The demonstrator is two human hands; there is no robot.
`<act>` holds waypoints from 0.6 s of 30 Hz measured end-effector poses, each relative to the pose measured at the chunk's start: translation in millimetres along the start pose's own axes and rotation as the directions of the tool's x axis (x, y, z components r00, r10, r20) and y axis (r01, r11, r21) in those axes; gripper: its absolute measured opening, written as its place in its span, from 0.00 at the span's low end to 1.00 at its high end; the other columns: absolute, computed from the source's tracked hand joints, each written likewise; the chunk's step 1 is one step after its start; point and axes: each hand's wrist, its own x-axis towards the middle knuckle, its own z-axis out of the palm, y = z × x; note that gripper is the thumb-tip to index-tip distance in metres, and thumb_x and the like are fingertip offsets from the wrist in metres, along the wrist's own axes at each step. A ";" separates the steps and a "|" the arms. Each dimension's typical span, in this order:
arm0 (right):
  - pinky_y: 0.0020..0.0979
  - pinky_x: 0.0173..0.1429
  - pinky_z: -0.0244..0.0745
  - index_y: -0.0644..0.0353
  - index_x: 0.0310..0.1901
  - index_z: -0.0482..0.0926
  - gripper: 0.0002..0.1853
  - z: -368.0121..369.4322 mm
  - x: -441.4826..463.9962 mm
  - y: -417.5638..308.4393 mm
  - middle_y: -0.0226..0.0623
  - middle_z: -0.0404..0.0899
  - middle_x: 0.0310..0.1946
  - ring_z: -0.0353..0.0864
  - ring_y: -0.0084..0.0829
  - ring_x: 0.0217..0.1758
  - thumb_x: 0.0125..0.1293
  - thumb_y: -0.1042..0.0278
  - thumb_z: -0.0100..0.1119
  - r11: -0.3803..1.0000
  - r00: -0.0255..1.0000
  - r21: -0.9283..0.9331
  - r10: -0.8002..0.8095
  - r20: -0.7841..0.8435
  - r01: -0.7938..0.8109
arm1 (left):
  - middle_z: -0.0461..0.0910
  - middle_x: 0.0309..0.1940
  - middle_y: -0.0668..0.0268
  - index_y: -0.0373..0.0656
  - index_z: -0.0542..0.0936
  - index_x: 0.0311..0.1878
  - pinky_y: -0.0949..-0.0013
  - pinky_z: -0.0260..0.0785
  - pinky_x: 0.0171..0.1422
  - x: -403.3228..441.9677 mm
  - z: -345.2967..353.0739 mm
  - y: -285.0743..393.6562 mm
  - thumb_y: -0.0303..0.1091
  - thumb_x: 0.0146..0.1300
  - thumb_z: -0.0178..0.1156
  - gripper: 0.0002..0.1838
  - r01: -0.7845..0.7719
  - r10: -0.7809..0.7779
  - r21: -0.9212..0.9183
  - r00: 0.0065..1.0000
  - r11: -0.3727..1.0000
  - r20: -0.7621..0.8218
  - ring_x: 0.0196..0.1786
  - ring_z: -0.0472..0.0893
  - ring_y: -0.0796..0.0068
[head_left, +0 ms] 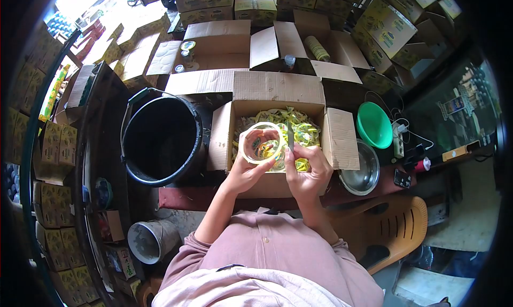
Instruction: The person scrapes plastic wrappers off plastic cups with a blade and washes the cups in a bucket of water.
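My left hand [245,174] is closed around a roll of tape [245,141], a pale yellowish ring with printing inside its core. The roll is tilted, so its opening faces up toward me. My right hand [309,173] pinches a thin, dark, flat blade-like strip [290,133] that points up and away; its exact kind is unclear. Both hands are over the near side of an open cardboard box [278,88] with its flaps folded out. Many small yellow-green packets [307,133] fill the box below them.
A large black bucket [128,147] stands left of the box. At right are a green bowl [374,125], a steel bowl [373,171], a power strip [398,141] and a phone [402,178]. More open cartons [222,34] lie behind. A brown plastic chair [411,221] is at lower right.
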 end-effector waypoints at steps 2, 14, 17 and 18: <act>0.24 0.28 0.70 0.63 0.29 0.77 0.07 1.0 -2.3 -1.1 0.34 0.77 0.22 0.77 0.25 0.23 0.47 0.81 0.63 1.000 1.000 -0.011 -0.013 0.006 0.013 | 0.56 0.55 0.59 0.34 0.58 0.57 0.68 0.57 0.62 -2.2 1.2 -2.5 0.27 0.50 0.63 0.33 -0.020 0.023 0.097 0.999 0.995 -0.034 0.60 0.62 0.68; 0.26 0.30 0.73 0.62 0.30 0.78 0.09 -1.8 2.5 2.6 0.37 0.77 0.23 0.79 0.31 0.26 0.45 0.82 0.62 0.995 0.997 -0.072 -0.067 0.022 0.069 | 0.66 0.48 0.59 0.41 0.53 0.59 0.65 0.61 0.59 12.6 6.6 8.9 0.21 0.47 0.64 0.38 -0.154 0.149 0.131 0.988 0.979 0.052 0.55 0.68 0.68; 0.28 0.33 0.74 0.63 0.29 0.76 0.08 -2.7 8.4 3.1 0.38 0.78 0.24 0.80 0.33 0.28 0.45 0.83 0.62 0.996 0.997 -0.062 -0.055 0.048 0.057 | 0.67 0.47 0.59 0.40 0.54 0.59 0.65 0.62 0.58 13.9 4.3 8.8 0.21 0.46 0.64 0.38 -0.164 0.149 0.210 0.985 0.964 0.085 0.53 0.69 0.68; 0.28 0.33 0.74 0.63 0.29 0.76 0.08 -2.2 9.8 4.9 0.39 0.78 0.24 0.80 0.34 0.28 0.45 0.83 0.62 0.996 0.996 -0.056 -0.059 0.060 0.063 | 0.67 0.47 0.59 0.40 0.54 0.59 0.65 0.62 0.58 14.3 2.7 10.3 0.22 0.46 0.64 0.38 -0.163 0.145 0.243 0.985 0.956 0.089 0.53 0.70 0.68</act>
